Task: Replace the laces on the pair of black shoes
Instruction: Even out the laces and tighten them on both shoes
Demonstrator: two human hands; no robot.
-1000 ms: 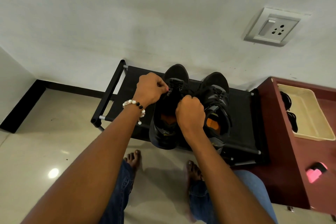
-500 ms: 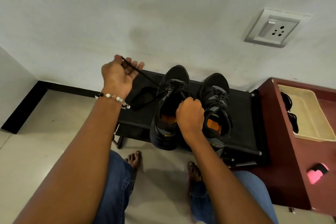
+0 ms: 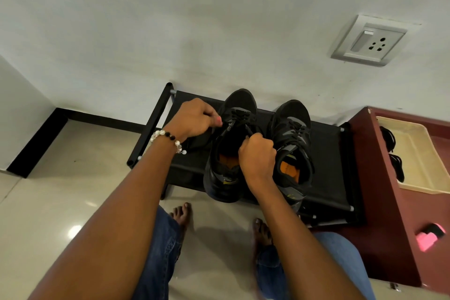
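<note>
1. Two black shoes stand side by side on a low black rack [image 3: 326, 153] at frame centre, toes toward the wall
2. Left hand [image 3: 194, 118], fingers curled together, pinches the black lace [image 3: 239, 114] at the left side of the left shoe [image 3: 231, 153]
3. Right hand [image 3: 257, 153], fingers clamped in a fist, grips the lace at that shoe's right side
4. Right shoe [image 3: 292, 143] sits untouched, laced
5. Beige tray [image 3: 423, 153] with dark laces lies at the right edge

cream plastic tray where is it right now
In the head view the cream plastic tray lies at the far right, on top of the dark red wooden cabinet, just right of the black fabric shoe rack and below the white wall socket.
</note>
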